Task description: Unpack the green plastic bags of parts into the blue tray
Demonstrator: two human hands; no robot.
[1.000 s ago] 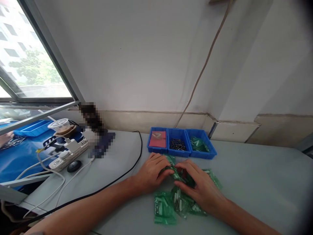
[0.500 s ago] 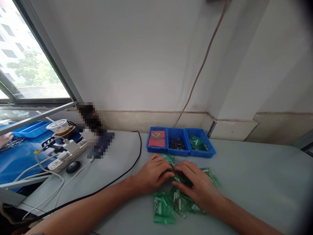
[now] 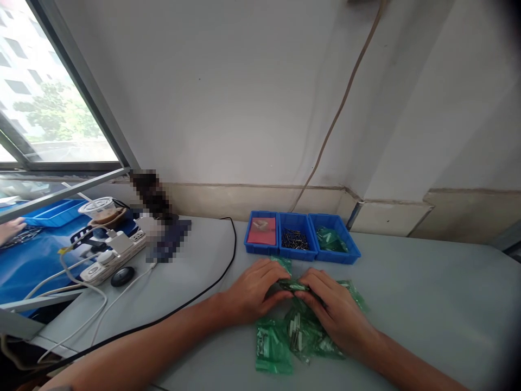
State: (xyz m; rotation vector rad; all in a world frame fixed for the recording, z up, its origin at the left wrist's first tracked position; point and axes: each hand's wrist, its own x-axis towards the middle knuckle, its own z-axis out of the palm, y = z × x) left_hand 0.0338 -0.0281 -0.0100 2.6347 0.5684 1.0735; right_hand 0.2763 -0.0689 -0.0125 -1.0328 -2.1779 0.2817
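Observation:
Between my two hands is a small green plastic bag (image 3: 293, 285), pinched at its left end by my left hand (image 3: 260, 288) and at its right end by my right hand (image 3: 331, 304). Other green bags with pale, rod-like metal pieces inside lie on the table around and beneath my hands. One flat green bag (image 3: 273, 347) is nearest to me, and a pile of filled bags (image 3: 301, 331) sits beside it, partly under my right hand. Part of another green bag (image 3: 281, 264) shows behind my left fingers.
Three blue bins stand against the wall: one with a red card (image 3: 261, 232), one with dark metal screws or pins (image 3: 294, 239), one with green bags (image 3: 331, 240). At left are a black cable (image 3: 222, 276), a power strip (image 3: 122, 250), a mouse (image 3: 122, 277) and another person's hand (image 3: 11, 231).
My fingers have closed on both ends of the green bag, which now shows stretched level between them. My right fingertips have lifted off the pile slightly.

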